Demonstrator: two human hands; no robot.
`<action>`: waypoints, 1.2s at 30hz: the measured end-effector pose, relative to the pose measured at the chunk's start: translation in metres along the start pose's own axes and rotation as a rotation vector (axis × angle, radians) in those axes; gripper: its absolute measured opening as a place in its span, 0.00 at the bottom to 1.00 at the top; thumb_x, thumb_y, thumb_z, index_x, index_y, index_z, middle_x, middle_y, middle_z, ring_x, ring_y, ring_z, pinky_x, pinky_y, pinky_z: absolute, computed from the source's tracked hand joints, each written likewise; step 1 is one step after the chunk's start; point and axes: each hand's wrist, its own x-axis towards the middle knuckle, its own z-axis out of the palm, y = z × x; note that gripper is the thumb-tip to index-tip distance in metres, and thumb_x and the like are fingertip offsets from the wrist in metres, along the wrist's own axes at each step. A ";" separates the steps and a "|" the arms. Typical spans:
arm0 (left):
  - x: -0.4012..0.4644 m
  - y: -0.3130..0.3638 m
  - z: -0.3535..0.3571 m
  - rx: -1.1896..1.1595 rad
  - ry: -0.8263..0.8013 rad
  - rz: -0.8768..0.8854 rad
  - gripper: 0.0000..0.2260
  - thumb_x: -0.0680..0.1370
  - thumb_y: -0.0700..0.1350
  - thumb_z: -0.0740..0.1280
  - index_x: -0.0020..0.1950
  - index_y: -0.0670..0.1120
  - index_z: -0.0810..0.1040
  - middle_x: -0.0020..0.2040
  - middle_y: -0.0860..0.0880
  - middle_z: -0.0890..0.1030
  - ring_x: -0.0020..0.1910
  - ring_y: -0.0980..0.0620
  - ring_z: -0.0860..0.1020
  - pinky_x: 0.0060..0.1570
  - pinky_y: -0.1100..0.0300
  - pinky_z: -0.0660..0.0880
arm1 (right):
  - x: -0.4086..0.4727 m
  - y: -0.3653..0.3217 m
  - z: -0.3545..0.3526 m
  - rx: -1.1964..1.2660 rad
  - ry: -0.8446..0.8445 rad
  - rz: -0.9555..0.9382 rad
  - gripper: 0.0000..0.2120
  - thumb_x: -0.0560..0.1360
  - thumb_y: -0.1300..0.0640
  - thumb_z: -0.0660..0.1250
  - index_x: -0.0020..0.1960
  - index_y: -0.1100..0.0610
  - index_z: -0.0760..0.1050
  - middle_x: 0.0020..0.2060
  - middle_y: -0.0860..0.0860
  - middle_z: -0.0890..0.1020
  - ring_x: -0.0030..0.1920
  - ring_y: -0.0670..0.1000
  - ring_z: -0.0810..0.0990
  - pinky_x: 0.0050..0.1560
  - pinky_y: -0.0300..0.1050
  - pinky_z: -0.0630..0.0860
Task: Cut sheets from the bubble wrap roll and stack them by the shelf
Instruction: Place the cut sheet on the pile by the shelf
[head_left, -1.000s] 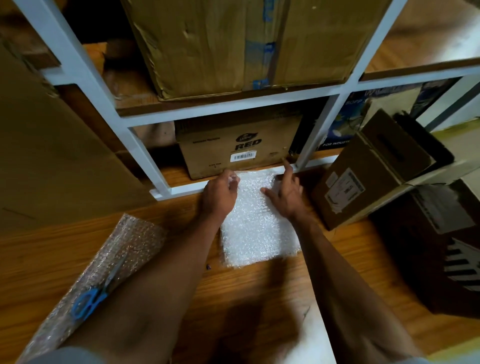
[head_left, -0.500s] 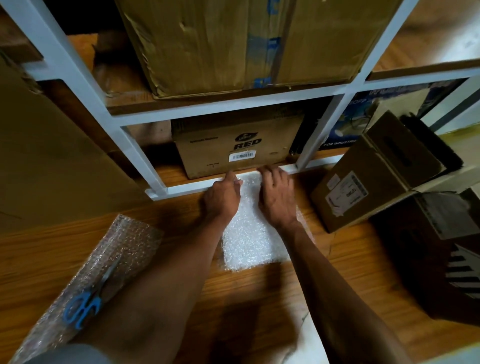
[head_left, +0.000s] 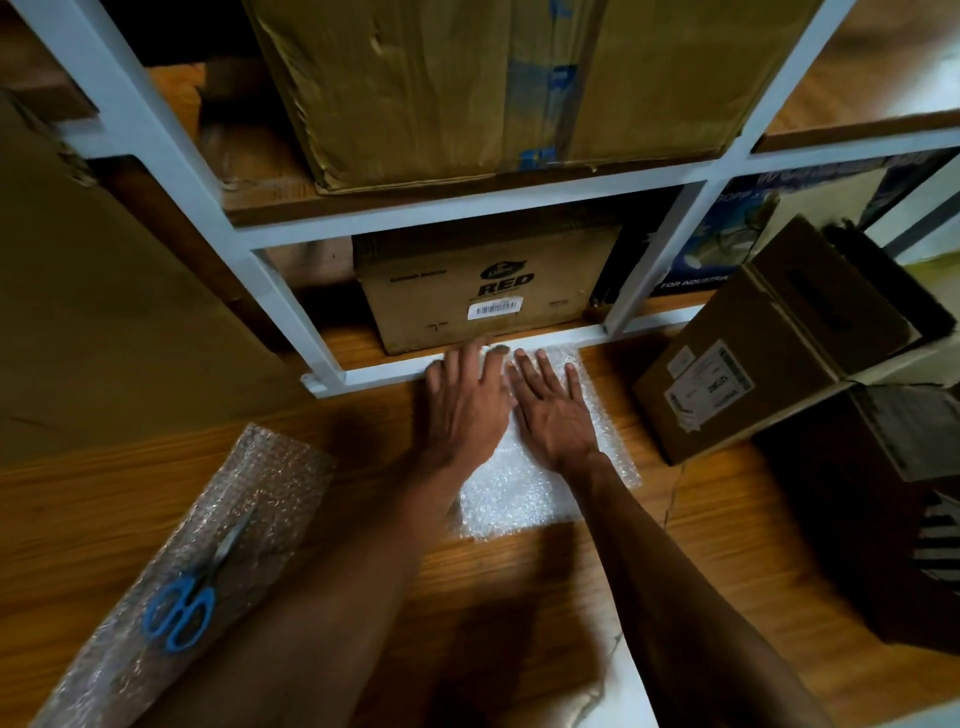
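Observation:
A stack of cut bubble wrap sheets (head_left: 519, 499) lies on the wooden floor against the white shelf frame (head_left: 374, 375). My left hand (head_left: 465, 402) and my right hand (head_left: 553, 410) press flat on the sheets side by side, fingers straight and pointing at the shelf. The flattened bubble wrap roll (head_left: 208, 551) lies at the lower left, with blue-handled scissors (head_left: 189, 597) resting on top of it.
A cardboard box marked RED (head_left: 488, 291) sits on the bottom shelf behind the stack. A tilted cardboard box (head_left: 748, 358) and a dark box (head_left: 883, 519) stand to the right. A large cardboard sheet (head_left: 93, 312) leans at the left.
Both hands went from gripping the far edge of the sheets to lying flat on top, close together. The camera moved slightly nearer.

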 end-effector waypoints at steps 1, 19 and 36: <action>-0.005 0.004 0.001 -0.017 -0.049 0.043 0.20 0.83 0.56 0.57 0.74 0.52 0.70 0.74 0.49 0.70 0.70 0.46 0.69 0.66 0.46 0.66 | 0.000 0.000 0.000 0.000 -0.010 -0.007 0.31 0.85 0.43 0.37 0.86 0.50 0.45 0.85 0.48 0.45 0.84 0.52 0.38 0.83 0.63 0.40; -0.046 -0.004 0.036 -0.045 -0.474 -0.288 0.47 0.73 0.81 0.38 0.83 0.53 0.32 0.82 0.50 0.30 0.80 0.38 0.30 0.77 0.34 0.37 | -0.023 0.038 -0.003 0.170 0.009 0.238 0.28 0.86 0.37 0.39 0.84 0.39 0.37 0.85 0.45 0.41 0.84 0.52 0.36 0.82 0.60 0.38; -0.035 0.051 0.018 -0.055 -0.352 0.027 0.31 0.85 0.64 0.41 0.85 0.52 0.46 0.84 0.50 0.35 0.82 0.49 0.33 0.80 0.41 0.41 | -0.021 0.039 0.004 0.106 -0.016 0.251 0.29 0.85 0.38 0.36 0.84 0.40 0.35 0.85 0.47 0.39 0.83 0.53 0.33 0.82 0.61 0.37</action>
